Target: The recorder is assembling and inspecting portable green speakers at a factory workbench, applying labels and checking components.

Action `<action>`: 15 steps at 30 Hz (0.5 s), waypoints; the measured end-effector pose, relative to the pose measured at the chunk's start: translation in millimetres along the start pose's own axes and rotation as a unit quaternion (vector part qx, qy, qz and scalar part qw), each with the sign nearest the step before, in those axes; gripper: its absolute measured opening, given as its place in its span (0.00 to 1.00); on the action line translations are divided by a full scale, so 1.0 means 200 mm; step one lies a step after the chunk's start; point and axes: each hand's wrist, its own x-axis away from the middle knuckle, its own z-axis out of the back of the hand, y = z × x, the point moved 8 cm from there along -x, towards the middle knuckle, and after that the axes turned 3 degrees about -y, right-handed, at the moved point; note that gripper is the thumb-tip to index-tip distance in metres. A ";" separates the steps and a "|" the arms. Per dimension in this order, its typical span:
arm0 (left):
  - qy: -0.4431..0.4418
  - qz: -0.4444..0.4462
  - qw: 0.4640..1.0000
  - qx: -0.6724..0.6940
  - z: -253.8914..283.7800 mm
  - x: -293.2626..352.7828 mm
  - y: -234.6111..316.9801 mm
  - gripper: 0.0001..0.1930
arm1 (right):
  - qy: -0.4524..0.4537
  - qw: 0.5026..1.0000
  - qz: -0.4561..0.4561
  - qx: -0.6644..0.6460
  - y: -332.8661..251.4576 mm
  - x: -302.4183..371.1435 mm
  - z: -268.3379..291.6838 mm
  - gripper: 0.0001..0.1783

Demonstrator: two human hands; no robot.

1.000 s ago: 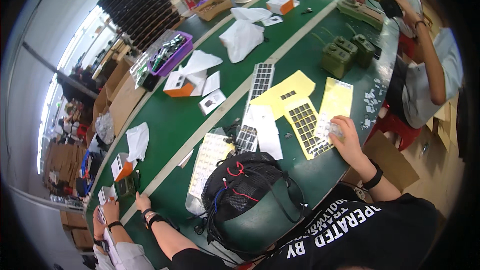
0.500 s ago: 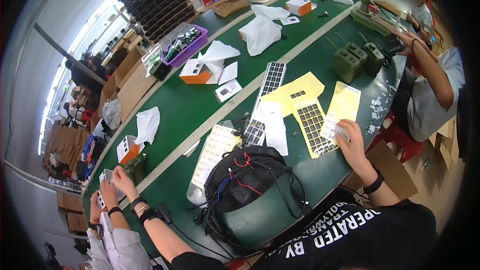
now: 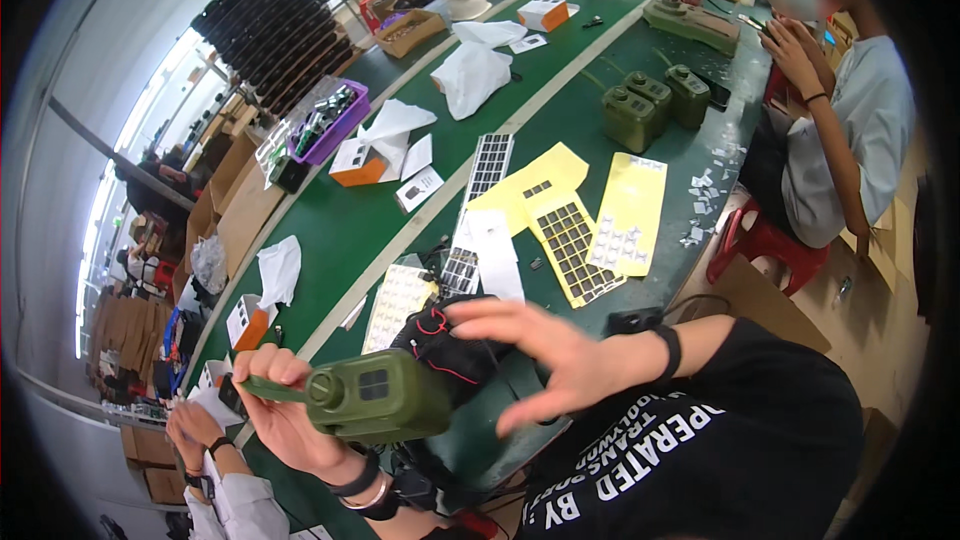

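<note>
Your left hand [image 3: 290, 415] holds the olive-green device [image 3: 385, 398] low in the view, lifted above the near edge of the green tabletop [image 3: 330, 270] and close to your chest. The grip of this hand is closed around the left end of the device, near its thin dark rod [image 3: 272, 390], probably so that the flat face with the small dark window stays turned up toward your eyes. Your right hand [image 3: 545, 360] is beside the right end of the device; its fingers are spread and a little blurred, and they pinch nothing. I cannot tell if the fingertips touch the device or only come near it.

The long axis of the device runs almost left to right in the view, slightly tilted. The rod end points to your left, toward the other person's hands [image 3: 195, 430] at the lower left, and the thick body points to your right hand.

Just behind the device lies a black part with red wires [image 3: 445, 345], perhaps kept near for easy reach. Farther on the tabletop are the yellow sheets [image 3: 590, 215] with small pads and two more green devices [image 3: 655, 100], well apart from your hands, beside a seated person [image 3: 850, 140].
</note>
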 end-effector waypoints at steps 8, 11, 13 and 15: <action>0.056 0.030 0.998 0.020 -0.02 0.11 -0.25 0.05 | 0.041 0.993 0.024 -0.110 -0.07 -0.04 -0.08 0.26; 0.095 0.031 0.995 0.005 0.01 0.13 -0.28 0.05 | 0.048 0.976 -0.029 -0.210 0.00 -0.02 -0.08 0.23; 0.096 0.036 0.995 0.019 0.02 0.13 -0.29 0.05 | 0.050 0.973 -0.038 -0.222 0.01 -0.01 -0.07 0.22; 0.086 0.032 0.995 0.031 0.01 0.12 -0.31 0.05 | 0.050 0.970 -0.048 -0.233 0.01 -0.01 -0.07 0.22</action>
